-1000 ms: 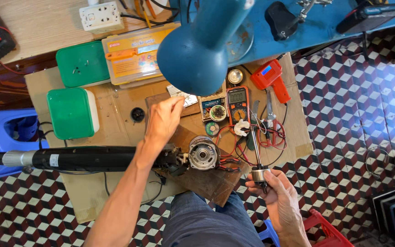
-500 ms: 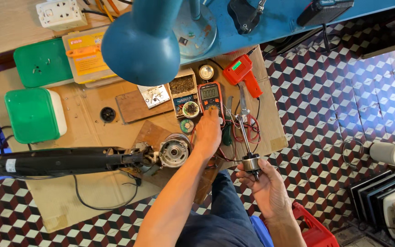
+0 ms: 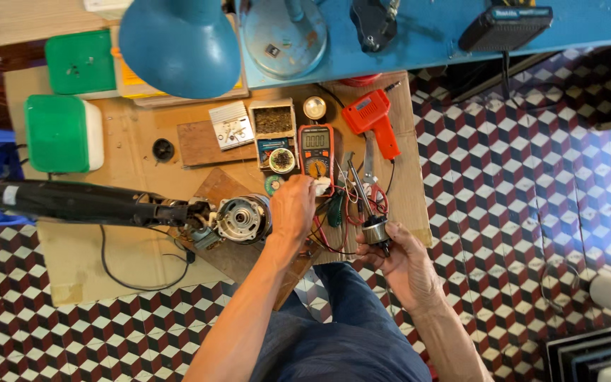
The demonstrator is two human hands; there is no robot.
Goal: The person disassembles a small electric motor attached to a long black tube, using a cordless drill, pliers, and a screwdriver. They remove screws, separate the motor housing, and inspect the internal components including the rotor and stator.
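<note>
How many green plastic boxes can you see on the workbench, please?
2: one green box at the top left beside the lamp shade, the other green box just below it; more may be hidden under the shade.

Single head view, straight down, medium-close over low workbench and tiled floor.

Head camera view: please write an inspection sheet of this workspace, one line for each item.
Surface: low wooden table, cardboard-covered, with a wooden board.
Job's things: small round metal part; open motor on a long black tool.
Clutter: multimeter, orange soldering gun, two green boxes, blue lamp.
Grippers: left hand reaching beside the motor, holding nothing seen; right hand grips the metal part.
Cables: red and black leads; black cord.
Surroundings: chequered tile floor, blue bench.
</note>
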